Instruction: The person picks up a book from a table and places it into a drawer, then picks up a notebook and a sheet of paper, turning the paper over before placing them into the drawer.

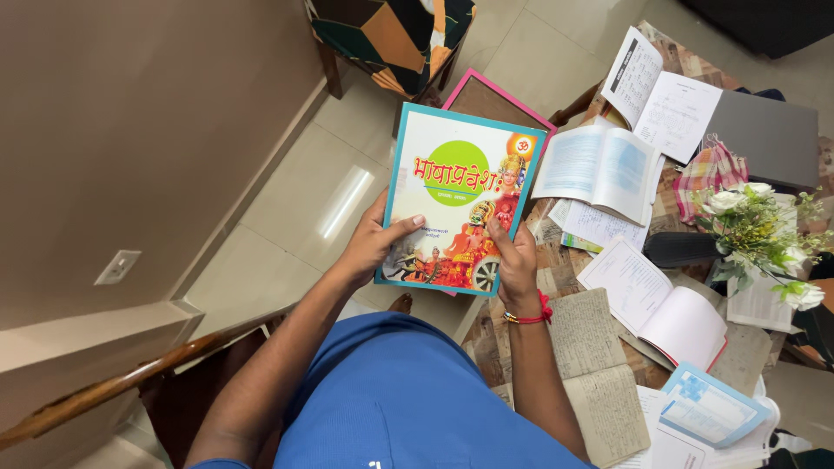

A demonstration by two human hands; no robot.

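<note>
The person stands over the tiled floor (287,226) holding a teal-edged book (460,195) up in both hands, its bright cover with a green circle and painted chariot figures facing the head camera. The left hand (373,247) has a closed grip on the book's lower left edge, thumb lying across the cover and the fingers hidden behind it. The right hand (514,260) clamps the lower right corner the same way, thumb on the cover, with a red thread bracelet (532,314) at the wrist. So the book rises up and away from both grips, held only along its bottom part, well clear of the worktop (556,269) that lies to the right. Just behind the book a pink-framed board (491,95) peeks out. On the worktop lie several open notebooks (660,304), an open printed book (599,169), loose sheets (665,95), a checked cloth (708,169) and a bunch of white flowers (756,226). A patterned chair (391,35) stands further off on the floor.
</note>
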